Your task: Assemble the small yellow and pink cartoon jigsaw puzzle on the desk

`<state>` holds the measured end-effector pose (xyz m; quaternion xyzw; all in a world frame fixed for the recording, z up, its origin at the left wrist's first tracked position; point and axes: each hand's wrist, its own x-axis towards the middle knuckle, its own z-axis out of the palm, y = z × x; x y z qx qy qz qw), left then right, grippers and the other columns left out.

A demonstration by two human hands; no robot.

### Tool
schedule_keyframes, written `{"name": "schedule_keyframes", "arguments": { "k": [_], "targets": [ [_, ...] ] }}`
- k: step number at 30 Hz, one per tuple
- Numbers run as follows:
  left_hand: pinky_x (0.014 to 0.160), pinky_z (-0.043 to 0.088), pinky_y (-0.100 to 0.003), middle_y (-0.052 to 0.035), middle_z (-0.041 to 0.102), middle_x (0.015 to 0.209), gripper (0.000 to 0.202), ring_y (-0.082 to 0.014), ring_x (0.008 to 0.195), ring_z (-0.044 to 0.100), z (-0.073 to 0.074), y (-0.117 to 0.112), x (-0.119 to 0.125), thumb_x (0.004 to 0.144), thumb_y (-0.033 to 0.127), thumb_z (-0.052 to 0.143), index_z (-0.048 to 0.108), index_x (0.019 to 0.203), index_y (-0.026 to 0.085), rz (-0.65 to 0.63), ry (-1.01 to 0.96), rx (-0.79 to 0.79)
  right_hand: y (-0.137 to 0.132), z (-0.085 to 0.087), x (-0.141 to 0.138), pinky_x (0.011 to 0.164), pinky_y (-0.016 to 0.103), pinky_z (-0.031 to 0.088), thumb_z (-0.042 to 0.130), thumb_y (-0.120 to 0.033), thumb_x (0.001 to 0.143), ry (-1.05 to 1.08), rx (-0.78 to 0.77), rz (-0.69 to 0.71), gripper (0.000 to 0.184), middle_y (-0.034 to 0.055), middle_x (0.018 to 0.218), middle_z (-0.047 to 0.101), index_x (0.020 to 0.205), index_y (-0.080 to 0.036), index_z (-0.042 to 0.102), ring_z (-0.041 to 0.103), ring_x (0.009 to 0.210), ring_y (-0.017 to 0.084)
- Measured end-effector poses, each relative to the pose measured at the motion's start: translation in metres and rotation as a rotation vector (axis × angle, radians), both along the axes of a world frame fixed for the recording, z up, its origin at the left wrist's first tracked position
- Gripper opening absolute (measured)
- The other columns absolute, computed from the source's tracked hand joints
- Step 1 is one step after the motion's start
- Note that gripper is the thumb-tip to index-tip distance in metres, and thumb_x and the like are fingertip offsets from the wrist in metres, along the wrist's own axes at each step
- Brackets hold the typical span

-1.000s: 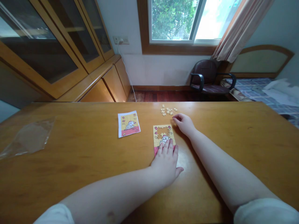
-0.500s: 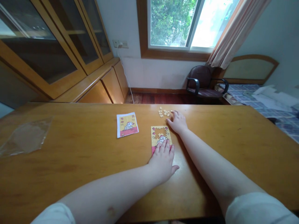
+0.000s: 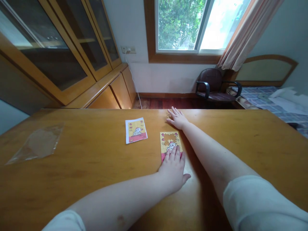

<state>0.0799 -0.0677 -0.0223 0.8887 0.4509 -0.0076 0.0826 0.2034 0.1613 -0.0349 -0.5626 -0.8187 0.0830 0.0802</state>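
Observation:
Flat on the lower part of a small jigsaw puzzle [image 3: 164, 138] lies my left hand [image 3: 173, 166], its fingers stretched out. The puzzle is yellow and pink with a white cartoon animal, and a gap in its upper middle shows the wood beneath. Farther off, near the table's far edge, my right hand [image 3: 177, 118] is spread palm down over the loose puzzle pieces [image 3: 168, 116]. Most of those pieces are hidden under it. To the left of the puzzle rests a paper picture card [image 3: 136, 130] with the same design.
A clear plastic bag [image 3: 39, 141] lies on the left of the wooden table [image 3: 96, 179]. Beyond the table's far edge stand a glass-door cabinet [image 3: 99, 85], an office chair [image 3: 211, 83] and a bed [image 3: 260, 96].
My right hand has moved forward and left from beside the loose pieces to over them, its fingers now spread. My left hand stays on the puzzle. The whole view has shifted slightly.

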Motion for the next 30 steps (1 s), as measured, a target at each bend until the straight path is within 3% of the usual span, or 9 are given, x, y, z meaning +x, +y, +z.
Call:
{"name": "schedule_keyframes", "arguments": {
  "k": [7,19,25,30],
  "targets": [
    [0.114,0.017,-0.051,-0.0226,0.019,0.152,0.080,-0.0340,0.141,0.014,0.002,0.000,0.001,0.086,0.061,0.034,0.029,0.144,0.007,0.012,-0.009,-0.019,-0.008,0.000,0.005,0.113,0.047,0.015,0.025,-0.053,0.093,-0.126,-0.057,0.098,0.060,0.0029,0.154,0.019,0.147,-0.026,0.024,0.016,0.142,0.023],
    [0.114,0.016,-0.052,-0.0226,0.019,0.152,0.078,-0.0344,0.141,0.014,0.003,0.001,0.002,0.087,0.060,0.035,0.031,0.144,0.007,0.005,0.002,-0.025,-0.103,-0.003,0.051,0.113,0.049,0.016,0.020,-0.045,0.096,-0.037,-0.052,-0.001,0.053,0.0012,0.152,0.024,0.145,-0.028,0.030,0.019,0.141,0.021],
    [0.114,0.016,-0.051,-0.0229,0.019,0.152,0.079,-0.0339,0.141,0.014,0.001,0.001,0.001,0.087,0.061,0.033,0.030,0.144,0.007,0.000,0.003,0.002,-0.106,-0.002,0.055,0.111,0.050,0.024,0.026,-0.042,0.096,0.165,0.027,-0.031,0.051,0.0074,0.147,0.038,0.143,-0.024,0.034,0.033,0.136,0.022],
    [0.114,0.016,-0.051,-0.0222,0.020,0.152,0.079,-0.0330,0.142,0.014,0.001,0.001,0.000,0.087,0.061,0.032,0.029,0.144,0.007,-0.002,0.011,-0.009,-0.098,-0.004,0.059,0.109,0.052,0.026,0.041,-0.040,0.092,0.158,0.166,-0.090,0.046,0.0111,0.137,0.051,0.132,-0.020,0.051,0.046,0.126,0.026]
  ]
}}
